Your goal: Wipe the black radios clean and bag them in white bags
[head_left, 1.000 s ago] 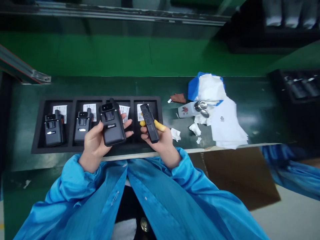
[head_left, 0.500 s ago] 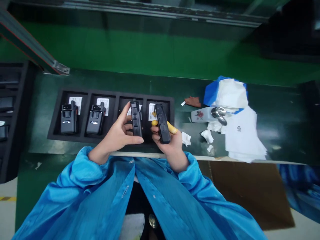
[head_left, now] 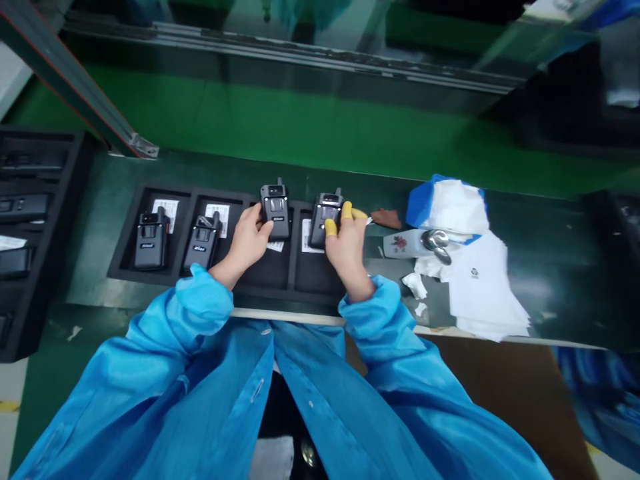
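Note:
My left hand point(head_left: 251, 237) grips a black two-way radio point(head_left: 275, 211) by its lower side, its labelled face up and its short antenna pointing away from me. In my right hand point(head_left: 349, 243), with yellow finger cots on some fingers, is a second black radio point(head_left: 321, 230). Both are over the two right compartments of a black foam tray point(head_left: 263, 280); whether they touch it I cannot tell. Two more radios, one at the far left point(head_left: 151, 245) and one beside it point(head_left: 202, 248), lie in the left compartments. White barcode labels point(head_left: 311, 235) show in the compartments.
Right of the tray are a brown cloth point(head_left: 387, 218), a floral white bottle point(head_left: 403, 245) with a metal top, a blue box of white wipes point(head_left: 419, 205), and a stack of white sheets point(head_left: 480, 287). Another foam tray point(head_left: 65, 200) stands at the left.
Both radios have turned from their button sides to their labelled faces and moved away from me, over the tray's right compartments. The camera view has shifted slightly.

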A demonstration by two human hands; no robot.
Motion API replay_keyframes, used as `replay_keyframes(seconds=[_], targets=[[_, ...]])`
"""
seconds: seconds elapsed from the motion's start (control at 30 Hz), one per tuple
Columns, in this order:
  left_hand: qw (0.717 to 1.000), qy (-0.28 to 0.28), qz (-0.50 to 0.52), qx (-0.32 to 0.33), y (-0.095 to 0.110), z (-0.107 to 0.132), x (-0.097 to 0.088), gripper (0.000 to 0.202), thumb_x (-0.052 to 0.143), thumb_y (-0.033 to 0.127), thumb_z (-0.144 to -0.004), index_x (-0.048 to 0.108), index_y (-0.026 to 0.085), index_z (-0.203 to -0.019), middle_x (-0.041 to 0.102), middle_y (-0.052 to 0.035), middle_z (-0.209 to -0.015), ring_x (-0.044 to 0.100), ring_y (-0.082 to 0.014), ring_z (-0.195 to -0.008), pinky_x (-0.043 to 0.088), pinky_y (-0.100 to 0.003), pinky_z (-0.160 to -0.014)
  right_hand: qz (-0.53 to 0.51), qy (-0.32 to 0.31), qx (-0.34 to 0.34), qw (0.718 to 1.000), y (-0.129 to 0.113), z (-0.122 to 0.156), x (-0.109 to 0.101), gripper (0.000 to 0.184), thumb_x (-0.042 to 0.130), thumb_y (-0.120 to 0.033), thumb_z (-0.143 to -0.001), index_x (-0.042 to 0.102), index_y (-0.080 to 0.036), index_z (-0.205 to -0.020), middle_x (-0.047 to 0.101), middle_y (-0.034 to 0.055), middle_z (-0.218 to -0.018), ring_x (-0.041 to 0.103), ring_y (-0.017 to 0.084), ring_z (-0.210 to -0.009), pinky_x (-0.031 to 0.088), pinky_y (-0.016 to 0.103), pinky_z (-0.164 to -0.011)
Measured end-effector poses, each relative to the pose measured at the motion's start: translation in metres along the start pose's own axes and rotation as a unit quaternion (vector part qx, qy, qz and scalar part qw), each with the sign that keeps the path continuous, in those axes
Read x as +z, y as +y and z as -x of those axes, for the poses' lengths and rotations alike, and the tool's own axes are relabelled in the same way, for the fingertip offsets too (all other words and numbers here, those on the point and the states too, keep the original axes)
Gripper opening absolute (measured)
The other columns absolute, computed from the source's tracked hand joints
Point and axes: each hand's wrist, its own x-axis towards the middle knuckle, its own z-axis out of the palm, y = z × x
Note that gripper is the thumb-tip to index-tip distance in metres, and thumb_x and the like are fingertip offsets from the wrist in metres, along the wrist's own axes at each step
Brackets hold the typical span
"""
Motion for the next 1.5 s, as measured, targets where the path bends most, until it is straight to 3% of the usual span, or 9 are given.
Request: replay_keyframes(seconds=[0.2, 0.33, 0.43, 0.6, 0.7, 0.83, 1.0, 1.3, 1.5], targets=[[0.956, 0.088, -0.216, 0.177, 0.024, 0.042, -0.079, 0.045, 0.056, 0.027, -0.085, 0.055, 0.019, -0.129, 0.052, -0.0128, -0.139, 0.047, -0.0277, -0.132, 0.039, -0.044, -0.111, 0.005, 0.027, -0.177, 0.984, -0.035, 0.034, -0.007, 0.054, 0.047, -0.034, -0.089, 0.046, -0.018, -0.140, 0.034, 0.0189, -0.145, 0.033, 0.033, -0.139, 0.027, 0.059, -0.115], [0.897, 0.186, -0.395, 0.073, 0.012, 0.056, -0.145, 0.062, 0.063, 0.028, -0.079, 0.048, 0.013, -0.137, 0.050, -0.0218, -0.135, 0.041, -0.0402, -0.132, 0.028, -0.061, -0.112, 0.045, -0.083, -0.283, 0.955, -0.089, 0.075, 0.023, 0.043, 0.051, -0.035, -0.090, 0.059, -0.017, -0.128, 0.044, 0.0198, -0.143, 0.031, 0.037, -0.140, 0.025, 0.064, -0.112], [0.874, 0.184, -0.450, -0.009, -0.003, 0.061, -0.171, 0.072, 0.067, 0.030, -0.077, 0.042, 0.007, -0.141, 0.053, -0.0269, -0.126, 0.045, -0.0458, -0.125, 0.030, -0.066, -0.106, 0.098, -0.150, -0.307, 0.935, -0.123, 0.096, 0.057, 0.044, 0.056, -0.038, -0.088, 0.063, -0.012, -0.122, 0.039, 0.0230, -0.151, 0.020, 0.043, -0.145, 0.017, 0.071, -0.111], [0.862, 0.131, -0.489, -0.024, -0.003, 0.062, -0.175, 0.090, 0.075, 0.018, -0.066, 0.036, 0.008, -0.146, 0.058, -0.0229, -0.113, 0.054, -0.0432, -0.111, 0.041, -0.061, -0.097, 0.130, -0.232, -0.287, 0.920, -0.141, 0.106, 0.090, 0.053, 0.061, -0.050, -0.084, 0.069, -0.003, -0.108, 0.031, 0.0293, -0.154, 0.014, 0.047, -0.147, 0.010, 0.073, -0.111], [0.893, 0.131, -0.426, -0.057, 0.006, 0.057, -0.182, 0.096, 0.078, 0.017, -0.062, 0.036, 0.009, -0.147, 0.061, -0.0191, -0.108, 0.057, -0.0403, -0.108, 0.042, -0.057, -0.097, 0.097, -0.216, -0.245, 0.940, -0.137, 0.106, 0.092, 0.054, 0.063, -0.048, -0.083, 0.066, -0.004, -0.114, 0.033, 0.0293, -0.152, 0.018, 0.045, -0.146, 0.019, 0.071, -0.110], [0.967, 0.153, -0.137, -0.150, 0.007, 0.053, -0.196, 0.095, 0.082, 0.031, -0.058, 0.043, 0.012, -0.142, 0.062, -0.0140, -0.112, 0.062, -0.0295, -0.101, 0.048, -0.046, -0.094, -0.025, -0.179, -0.215, 0.960, -0.133, 0.109, 0.093, 0.061, 0.068, -0.049, -0.079, 0.059, -0.013, -0.128, 0.041, 0.0233, -0.149, 0.035, 0.037, -0.141, 0.033, 0.060, -0.111], [0.962, 0.100, 0.170, -0.187, -0.003, 0.060, -0.193, 0.080, 0.086, 0.030, -0.049, 0.058, 0.016, -0.122, 0.065, -0.0097, -0.111, 0.064, -0.0227, -0.098, 0.051, -0.036, -0.086, -0.199, -0.216, -0.109, 0.950, -0.139, 0.105, 0.105, 0.076, 0.072, -0.064, -0.068, 0.057, -0.019, -0.127, 0.059, 0.0151, -0.120, 0.066, 0.023, -0.089, 0.059, 0.044, -0.083], [0.960, 0.037, 0.226, -0.161, 0.000, 0.059, -0.188, 0.064, 0.090, 0.022, -0.042, 0.069, 0.017, -0.103, 0.072, -0.0060, -0.102, 0.066, -0.0244, -0.101, 0.050, -0.037, -0.094, -0.230, -0.257, -0.014, 0.939, -0.160, 0.096, 0.108, 0.086, 0.081, -0.059, -0.053, 0.049, -0.019, -0.122, 0.062, 0.0093, -0.106, 0.062, 0.016, -0.066, 0.059, 0.042, -0.073], [0.970, 0.040, 0.187, -0.151, 0.008, 0.062, -0.183, 0.064, 0.089, 0.021, -0.043, 0.066, 0.018, -0.103, 0.070, -0.0047, -0.100, 0.066, -0.0236, -0.098, 0.051, -0.039, -0.093, -0.180, -0.274, 0.019, 0.945, -0.158, 0.076, 0.115, 0.070, 0.076, -0.042, -0.063, 0.052, -0.015, -0.122, 0.069, 0.0121, -0.102, 0.066, 0.029, -0.098, 0.052, 0.051, -0.093]])
